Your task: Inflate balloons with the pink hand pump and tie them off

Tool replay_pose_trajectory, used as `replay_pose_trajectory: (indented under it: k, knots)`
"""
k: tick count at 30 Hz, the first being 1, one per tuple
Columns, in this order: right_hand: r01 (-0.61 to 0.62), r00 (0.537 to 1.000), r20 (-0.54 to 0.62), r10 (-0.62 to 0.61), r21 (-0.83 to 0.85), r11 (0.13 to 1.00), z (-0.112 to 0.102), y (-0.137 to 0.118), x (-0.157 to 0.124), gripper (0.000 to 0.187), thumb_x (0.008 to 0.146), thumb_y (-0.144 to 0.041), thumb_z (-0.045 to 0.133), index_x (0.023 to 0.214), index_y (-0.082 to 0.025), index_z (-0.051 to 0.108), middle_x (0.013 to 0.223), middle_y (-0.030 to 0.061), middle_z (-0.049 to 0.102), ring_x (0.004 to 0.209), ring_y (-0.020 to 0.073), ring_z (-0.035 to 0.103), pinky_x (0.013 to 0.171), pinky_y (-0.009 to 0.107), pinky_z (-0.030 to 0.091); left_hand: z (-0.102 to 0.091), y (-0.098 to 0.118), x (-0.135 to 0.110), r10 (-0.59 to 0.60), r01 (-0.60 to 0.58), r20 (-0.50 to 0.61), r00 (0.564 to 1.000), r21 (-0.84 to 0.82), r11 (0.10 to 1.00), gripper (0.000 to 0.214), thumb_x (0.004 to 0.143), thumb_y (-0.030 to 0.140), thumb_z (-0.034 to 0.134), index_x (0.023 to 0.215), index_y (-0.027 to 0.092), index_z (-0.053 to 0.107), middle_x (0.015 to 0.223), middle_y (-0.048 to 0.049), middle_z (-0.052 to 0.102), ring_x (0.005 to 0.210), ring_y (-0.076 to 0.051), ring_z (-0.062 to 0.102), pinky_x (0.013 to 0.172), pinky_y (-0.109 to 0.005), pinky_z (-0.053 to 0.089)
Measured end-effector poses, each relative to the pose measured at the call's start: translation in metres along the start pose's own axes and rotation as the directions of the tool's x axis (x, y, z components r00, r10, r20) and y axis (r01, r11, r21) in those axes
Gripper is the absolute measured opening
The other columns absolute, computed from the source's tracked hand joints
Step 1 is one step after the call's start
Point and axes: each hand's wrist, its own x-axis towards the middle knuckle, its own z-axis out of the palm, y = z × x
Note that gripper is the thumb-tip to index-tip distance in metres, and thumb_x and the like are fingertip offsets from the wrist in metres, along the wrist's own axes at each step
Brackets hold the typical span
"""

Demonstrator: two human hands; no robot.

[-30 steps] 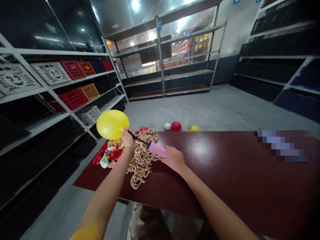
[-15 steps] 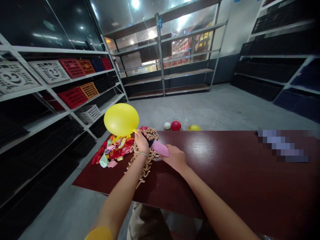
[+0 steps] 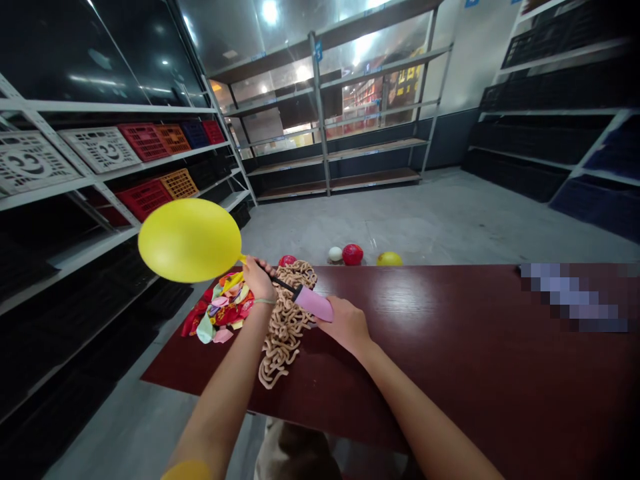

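A yellow balloon (image 3: 190, 240), partly inflated, sticks out to the left of my left hand (image 3: 259, 280). My left hand is closed round the balloon's neck and the front end of a hand balloon pump (image 3: 313, 304); the fingers hide the nozzle. A black rod shows between that hand and the pump's pink part. My right hand (image 3: 345, 321) is wrapped round the rear of the pink part. Beneath the pump lies a heap of long beige modelling balloons (image 3: 285, 333). Uninflated balloons in red, yellow, mint and pink form a pile (image 3: 220, 310) left of it.
The dark red table (image 3: 450, 360) has a pixelated strip (image 3: 570, 297) at its right. Beyond its far edge are a white ball-like balloon (image 3: 335, 254), a red balloon (image 3: 353, 254) and a yellow one (image 3: 390, 259). Shelving with crates (image 3: 145, 141) stands at left.
The yellow balloon has grown larger and shifted left. My left hand has moved left, away from the right hand, and the pump's black rod is now exposed between them.
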Motion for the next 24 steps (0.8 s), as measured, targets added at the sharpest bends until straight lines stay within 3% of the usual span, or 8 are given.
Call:
replay_pose_trajectory:
  k: [4, 7, 15, 18, 21, 24]
  knots:
    - [0.011, 1.000, 0.009, -0.010, -0.029, 1.000, -0.002, 0.002, -0.002, 0.037, 0.080, -0.047, 0.064, 0.108, -0.022, 0.064, 0.100, 0.0065, 0.070, 0.091, 0.0228, 0.064, 0.070, 0.029, 0.041, -0.009, -0.033, -0.039, -0.060, 0.060, 0.054, 0.997, 0.010, 0.998, 0.023, 0.090, 0.037, 0.049, 0.076, 0.022, 0.040, 0.058, 0.0072, 0.039, 0.040, -0.006, 0.037, 0.038, -0.020, 0.028]
    - [0.020, 0.999, 0.033, -0.019, -0.037, 0.999, -0.005, 0.004, -0.002, 0.036, 0.080, -0.045, 0.064, 0.108, -0.022, 0.064, 0.101, 0.0064, 0.070, 0.093, 0.0223, 0.064, 0.071, 0.029, 0.041, -0.012, -0.041, -0.046, -0.099, 0.098, 0.117, 0.988, 0.020, 0.995, 0.022, 0.090, 0.037, 0.051, 0.076, 0.022, 0.041, 0.059, 0.0062, 0.040, 0.041, -0.008, 0.039, 0.038, -0.021, 0.032]
    - [-0.008, 1.000, 0.024, 0.009, -0.042, 0.999, -0.007, 0.002, 0.001, 0.033, 0.079, -0.041, 0.066, 0.108, -0.025, 0.063, 0.100, 0.0045, 0.071, 0.093, 0.0213, 0.064, 0.070, 0.027, 0.039, -0.003, -0.004, 0.025, -0.083, 0.081, 0.103, 0.991, 0.025, 0.996, 0.029, 0.091, 0.042, 0.052, 0.075, 0.022, 0.039, 0.056, 0.0068, 0.040, 0.039, -0.007, 0.038, 0.037, -0.019, 0.030]
    - [-0.012, 1.000, 0.029, 0.013, -0.045, 0.999, -0.008, 0.002, 0.001, 0.034, 0.081, -0.041, 0.065, 0.110, -0.025, 0.063, 0.100, 0.0044, 0.070, 0.093, 0.0208, 0.064, 0.069, 0.027, 0.039, -0.003, 0.003, 0.035, -0.033, 0.033, 0.074, 0.997, 0.000, 0.999, 0.030, 0.091, 0.043, 0.054, 0.076, 0.022, 0.039, 0.056, 0.0076, 0.040, 0.038, -0.005, 0.036, 0.037, -0.017, 0.029]
    - [-0.021, 0.999, 0.026, 0.023, -0.066, 0.998, -0.006, 0.001, 0.000, 0.034, 0.080, -0.041, 0.065, 0.109, -0.024, 0.063, 0.100, 0.0052, 0.070, 0.094, 0.0213, 0.064, 0.069, 0.027, 0.039, -0.005, -0.011, 0.017, -0.055, 0.056, 0.028, 0.998, -0.033, 0.998, 0.030, 0.091, 0.044, 0.053, 0.076, 0.022, 0.038, 0.055, 0.0082, 0.039, 0.038, -0.005, 0.036, 0.037, -0.016, 0.028]
    - [-0.017, 1.000, 0.002, 0.018, -0.092, 0.996, -0.005, 0.003, -0.001, 0.035, 0.081, -0.043, 0.064, 0.109, -0.023, 0.063, 0.100, 0.0068, 0.070, 0.094, 0.0224, 0.064, 0.071, 0.028, 0.040, -0.006, -0.036, -0.016, -0.131, 0.132, 0.067, 0.989, -0.019, 0.991, 0.031, 0.091, 0.045, 0.051, 0.075, 0.021, 0.039, 0.055, 0.0075, 0.040, 0.038, -0.006, 0.038, 0.038, -0.017, 0.030]
